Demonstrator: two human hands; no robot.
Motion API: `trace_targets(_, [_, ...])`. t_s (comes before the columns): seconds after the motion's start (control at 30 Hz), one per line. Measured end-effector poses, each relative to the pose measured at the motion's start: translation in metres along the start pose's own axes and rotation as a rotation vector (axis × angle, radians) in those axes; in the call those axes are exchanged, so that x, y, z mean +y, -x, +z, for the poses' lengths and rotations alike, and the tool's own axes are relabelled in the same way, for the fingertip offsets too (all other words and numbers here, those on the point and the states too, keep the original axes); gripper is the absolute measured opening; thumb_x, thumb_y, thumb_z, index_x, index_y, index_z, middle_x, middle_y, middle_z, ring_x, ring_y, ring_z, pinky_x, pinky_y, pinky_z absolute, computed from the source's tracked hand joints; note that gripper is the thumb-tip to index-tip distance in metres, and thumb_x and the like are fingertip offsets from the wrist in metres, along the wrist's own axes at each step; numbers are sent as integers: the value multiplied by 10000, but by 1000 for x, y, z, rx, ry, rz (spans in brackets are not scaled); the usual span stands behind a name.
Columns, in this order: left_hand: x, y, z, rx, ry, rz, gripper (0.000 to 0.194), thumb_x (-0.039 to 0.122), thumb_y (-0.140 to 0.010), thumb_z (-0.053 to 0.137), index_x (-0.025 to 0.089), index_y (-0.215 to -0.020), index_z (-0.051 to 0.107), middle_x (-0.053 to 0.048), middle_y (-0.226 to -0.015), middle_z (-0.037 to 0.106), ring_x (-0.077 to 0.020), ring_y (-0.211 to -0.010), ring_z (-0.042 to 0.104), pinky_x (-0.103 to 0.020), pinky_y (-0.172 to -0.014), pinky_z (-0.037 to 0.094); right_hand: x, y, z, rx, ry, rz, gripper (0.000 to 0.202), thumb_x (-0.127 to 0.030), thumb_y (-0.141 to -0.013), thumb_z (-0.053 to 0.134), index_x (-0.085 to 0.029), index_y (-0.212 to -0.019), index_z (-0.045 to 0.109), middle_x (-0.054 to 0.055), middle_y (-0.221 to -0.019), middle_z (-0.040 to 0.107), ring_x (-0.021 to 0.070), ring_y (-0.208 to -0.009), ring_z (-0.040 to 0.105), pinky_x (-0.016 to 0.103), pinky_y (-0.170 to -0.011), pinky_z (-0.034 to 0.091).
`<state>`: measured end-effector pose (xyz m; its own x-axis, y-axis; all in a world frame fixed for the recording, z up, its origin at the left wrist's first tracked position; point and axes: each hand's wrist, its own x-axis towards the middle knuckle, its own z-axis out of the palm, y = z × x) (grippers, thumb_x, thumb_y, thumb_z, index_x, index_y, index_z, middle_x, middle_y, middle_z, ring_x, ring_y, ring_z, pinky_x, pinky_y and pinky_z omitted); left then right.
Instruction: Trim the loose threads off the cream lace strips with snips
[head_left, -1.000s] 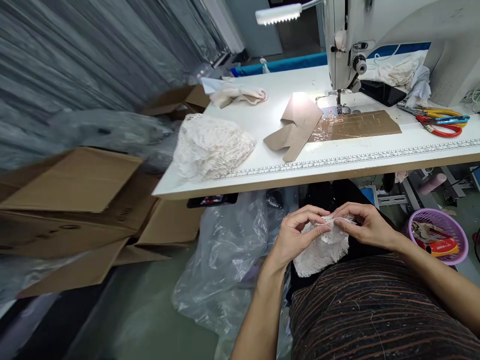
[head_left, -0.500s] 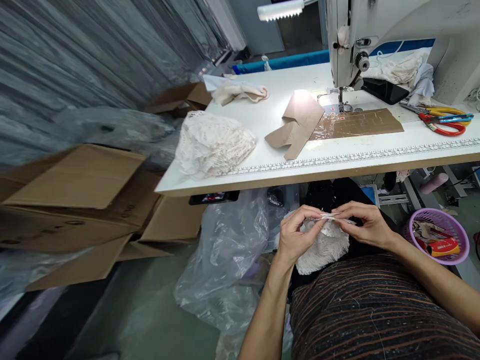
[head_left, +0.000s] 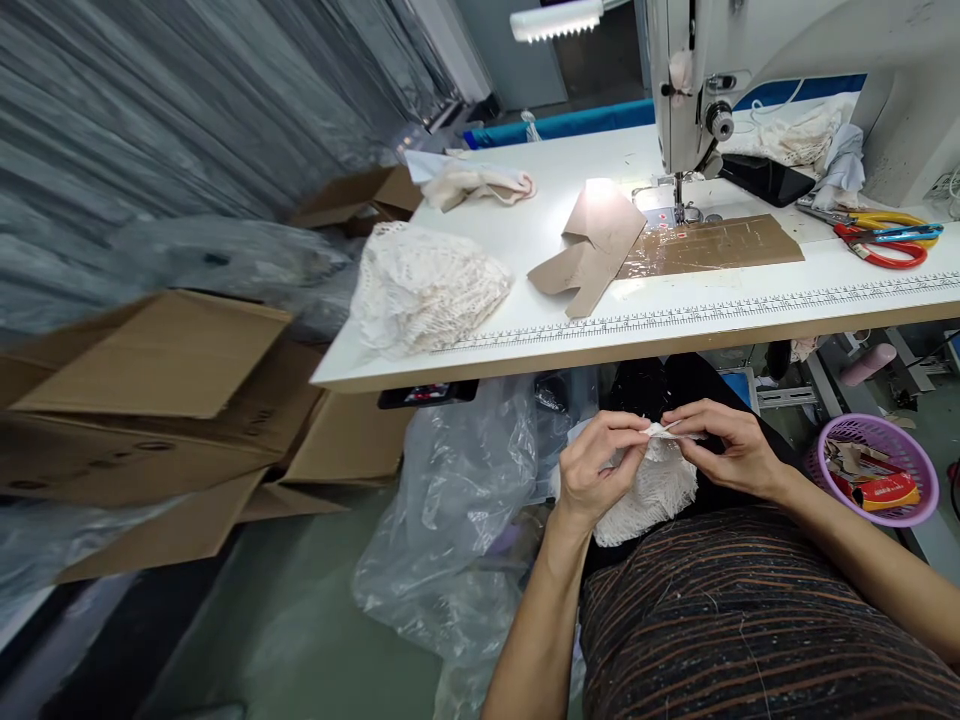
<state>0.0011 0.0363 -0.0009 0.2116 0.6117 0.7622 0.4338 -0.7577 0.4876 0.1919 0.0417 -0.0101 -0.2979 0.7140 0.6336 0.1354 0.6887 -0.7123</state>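
Note:
Over my lap hangs a white lace fabric piece (head_left: 651, 496), its upper edge pinched by both hands. My left hand (head_left: 602, 464) grips that edge between thumb and fingers. Close beside it, my right hand (head_left: 724, 443) pinches the same edge, fingertips a short way from the left ones. The fabric's lower part drapes down between my wrists onto dark trousers. In front stands the sewing machine (head_left: 679, 100) on a white table (head_left: 480, 340). A second white lace bundle (head_left: 427, 288) lies at the table's left end.
Brown paper pieces (head_left: 589, 250), scissors with red handles (head_left: 885, 250) and a black phone (head_left: 766, 180) lie on the table. Open cardboard boxes (head_left: 157, 360) stand left. Clear plastic bags (head_left: 465, 500) hang below the table edge. A purple basket (head_left: 926, 470) sits at right.
My fingertips have shifted slightly along the fabric's edge, and a folded white bit now shows between them. The hands stay in nearly the same place.

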Motion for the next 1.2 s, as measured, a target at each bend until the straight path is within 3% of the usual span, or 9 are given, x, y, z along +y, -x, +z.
trace_targets(0.2, [-4,1,3,-2,118,-83,139,70,-803,684,204,-840,671,-23,-815,754,-137,-724,716,-241,-650,570,1,2,1,6,-31,56,157,-141,-879,589,-204,-959,709,89,-966,747,188,-883,711,332,-778,590])
trace_targets(0.43, [-12,14,6,-36,267,-427,247,249,-784,752,184,-1011,681,-51,-849,762,-145,-720,733,-234,-676,598,3,4,2,21,-112,168,99,-194,-884,609,-194,-913,703,90,-933,734,177,-831,694,304,-708,559])
trace_targets(0.77, [-11,5,5,-51,400,-376,53,237,-808,739,187,-804,721,-43,-763,745,-135,-695,699,-230,-635,568,3,4,4,24,-159,268,148,-310,-903,617,-190,-855,689,78,-887,723,167,-782,671,292,-672,531])
trace_targets(1.2, [-5,-1,0,-129,596,-621,191,346,-774,768,169,-729,713,-76,-788,751,-172,-730,706,-284,-658,577,-5,-2,6,47,-281,475,285,-457,-832,680,-191,-739,632,47,-787,694,156,-718,635,287,-661,517])
